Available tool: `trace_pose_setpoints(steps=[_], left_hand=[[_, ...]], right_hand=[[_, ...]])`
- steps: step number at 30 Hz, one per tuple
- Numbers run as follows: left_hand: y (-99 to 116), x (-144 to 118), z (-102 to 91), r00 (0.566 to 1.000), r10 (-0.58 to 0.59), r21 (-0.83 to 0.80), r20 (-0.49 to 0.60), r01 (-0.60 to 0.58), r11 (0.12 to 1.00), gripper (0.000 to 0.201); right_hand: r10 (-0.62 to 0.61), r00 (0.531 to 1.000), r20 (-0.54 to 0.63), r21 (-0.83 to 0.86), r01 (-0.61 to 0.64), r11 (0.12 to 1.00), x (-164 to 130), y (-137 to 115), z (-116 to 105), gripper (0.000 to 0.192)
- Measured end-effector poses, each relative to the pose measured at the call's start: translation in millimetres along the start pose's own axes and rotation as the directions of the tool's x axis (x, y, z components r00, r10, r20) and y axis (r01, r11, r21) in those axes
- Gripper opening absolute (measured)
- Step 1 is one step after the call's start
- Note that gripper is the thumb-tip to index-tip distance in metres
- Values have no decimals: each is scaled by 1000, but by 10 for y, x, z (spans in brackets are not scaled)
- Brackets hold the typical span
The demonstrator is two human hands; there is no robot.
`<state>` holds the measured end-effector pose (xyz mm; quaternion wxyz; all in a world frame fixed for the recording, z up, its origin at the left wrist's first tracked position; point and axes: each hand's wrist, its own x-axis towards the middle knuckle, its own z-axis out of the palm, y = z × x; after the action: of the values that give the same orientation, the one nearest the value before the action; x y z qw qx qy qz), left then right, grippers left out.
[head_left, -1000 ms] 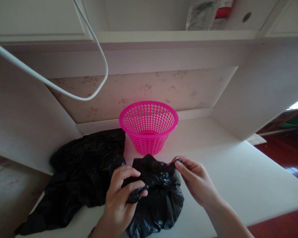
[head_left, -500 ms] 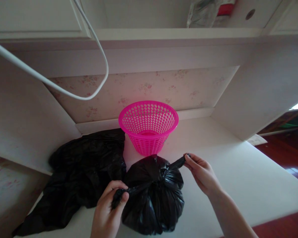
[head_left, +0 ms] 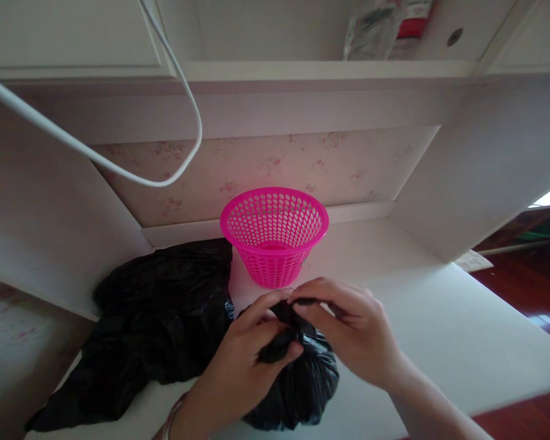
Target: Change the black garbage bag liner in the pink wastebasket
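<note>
Black bag [head_left: 302, 382], hands [head_left: 348, 330] now meeting atop

A home, at a built-in desk nook.
Floral wallpaper [head_left: 266, 168] backs the white desk [head_left: 440, 330] under white cabinets [head_left: 73, 30], beside polished red wooden flooring [head_left: 527, 293].

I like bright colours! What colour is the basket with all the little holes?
The basket is bright pink, seen best in the head view.

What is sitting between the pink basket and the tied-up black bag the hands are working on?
Nothing: in the head view only a short bare strip of white desk separates the pink basket from the black bag.
</note>
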<state>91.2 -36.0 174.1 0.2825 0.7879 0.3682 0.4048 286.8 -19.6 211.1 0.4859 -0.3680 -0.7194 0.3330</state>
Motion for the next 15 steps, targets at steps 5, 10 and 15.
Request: trace_pose_setpoints(steps=[5, 10, 15], left_hand=[[-9, 111, 11, 993, 11, -91, -118, -21, 996, 14], [18, 48, -50, 954, -6, 12, -300, 10, 1000, 27], [137, 72, 30, 935, 136, 23, -328, -136, 990, 27]], right_hand=[[-148, 989, 2, 173, 145, 974, -201, 63, -13, 43], [49, 998, 29, 48, -50, 998, -437, 383, 87, 67], [-33, 985, 167, -180, 63, 982, -502, 493, 511, 21]])
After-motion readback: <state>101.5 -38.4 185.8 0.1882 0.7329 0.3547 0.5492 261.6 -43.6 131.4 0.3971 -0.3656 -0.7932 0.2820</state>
